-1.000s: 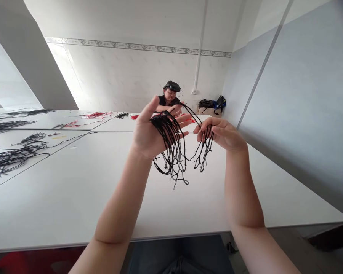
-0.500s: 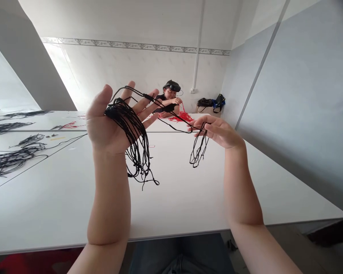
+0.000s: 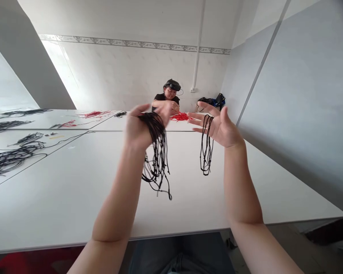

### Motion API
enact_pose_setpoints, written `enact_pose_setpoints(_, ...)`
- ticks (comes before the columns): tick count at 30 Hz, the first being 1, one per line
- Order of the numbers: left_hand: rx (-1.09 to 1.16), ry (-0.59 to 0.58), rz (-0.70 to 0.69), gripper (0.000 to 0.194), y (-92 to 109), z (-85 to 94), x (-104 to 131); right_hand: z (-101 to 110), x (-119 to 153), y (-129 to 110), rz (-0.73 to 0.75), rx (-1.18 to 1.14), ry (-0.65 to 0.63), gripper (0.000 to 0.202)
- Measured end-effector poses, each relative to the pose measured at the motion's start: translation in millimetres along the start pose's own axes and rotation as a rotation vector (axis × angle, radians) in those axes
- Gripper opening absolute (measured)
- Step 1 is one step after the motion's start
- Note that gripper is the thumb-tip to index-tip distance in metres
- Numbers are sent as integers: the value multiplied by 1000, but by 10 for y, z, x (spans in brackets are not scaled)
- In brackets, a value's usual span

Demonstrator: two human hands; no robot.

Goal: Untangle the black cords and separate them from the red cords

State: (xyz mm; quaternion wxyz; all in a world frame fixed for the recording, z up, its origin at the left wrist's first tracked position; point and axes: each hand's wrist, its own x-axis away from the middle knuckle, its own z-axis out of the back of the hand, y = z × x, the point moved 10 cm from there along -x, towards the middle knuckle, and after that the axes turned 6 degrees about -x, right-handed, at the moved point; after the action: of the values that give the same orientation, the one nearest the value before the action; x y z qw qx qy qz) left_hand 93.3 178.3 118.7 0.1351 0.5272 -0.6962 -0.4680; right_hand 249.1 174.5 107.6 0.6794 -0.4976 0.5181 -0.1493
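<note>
A thick bundle of black braided cords (image 3: pixel 157 152) hangs from my left hand (image 3: pixel 137 131), draped across the palm, with knots and small end loops dangling below. The fingers of that hand are smeared by motion. To the right, my right hand (image 3: pixel 223 127) is raised with its fingers spread and thumb up. A few looped black cords (image 3: pixel 207 156) hang over its fingers. The two sets of cord are apart, both held above the white table (image 3: pixel 183 194).
More black cords (image 3: pixel 14 156) lie in piles on the left side of the table. Red cords (image 3: pixel 94 114) lie farther back. Across the table a person (image 3: pixel 167 101) handles a red cord pile (image 3: pixel 180 117). Bags (image 3: pixel 213 102) sit by the back wall.
The cord stretched between my hands has come away from the left bundle and hangs with the loops on my right hand. My left hand has moved right and lower; my right fingers have spread.
</note>
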Motion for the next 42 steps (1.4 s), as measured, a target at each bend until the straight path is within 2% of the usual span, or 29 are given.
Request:
enact_pose_setpoints(3, -184, -58, 146, 31, -405, -125, -78, -48, -14, 46, -16, 11, -15, 79)
enact_pose_setpoints(6, -410, -100, 107, 22, -610, -218, -94, -126, -10, 88, -26, 14, -68, 87)
enact_pose_setpoints(8, -573, -19, 32, 20, -630, -158, -95, -182, -2, 99, -30, 20, -103, 88)
enact_pose_setpoints(10, -707, 109, -23, 21, -599, -38, -79, -237, 6, 97, -33, 32, -133, 86)
enact_pose_setpoints(12, -792, 188, -18, 25, -597, 59, -60, -285, 8, 95, -35, 43, -156, 83)
enact_pose_setpoints(15, -830, 177, 51, 27, -664, 107, -59, -326, 5, 121, -54, 77, -175, 87)
enact_pose_setpoints(19, -808, 92, 64, 27, -691, 22, -73, -338, 10, 172, -94, 151, -192, 90)
enact_pose_setpoints(23, -971, 271, 177, 41, -644, 153, -11, -375, 48, 162, -101, 203, -234, 88)
enact_pose_setpoints(24, -1004, 283, 180, 42, -622, 153, 1, -383, 60, 159, -105, 221, -242, 87)
enact_pose_setpoints(30, -992, 86, 13, 26, -512, -43, -28, -365, 96, 137, -104, 236, -267, 76)
enact_pose_setpoints(34, -1003, -36, -89, 23, -412, -156, -41, -157, 66, 116, -95, 178, -159, 79)
enact_pose_setpoints(38, -1075, -170, -62, 24, -441, -248, -25, 70, 50, 59, -74, 113, 3, 86)
enact_pose_setpoints(42, -1111, -192, -18, 27, -505, -239, -26, 66, 47, -1, -41, 96, 46, 90)
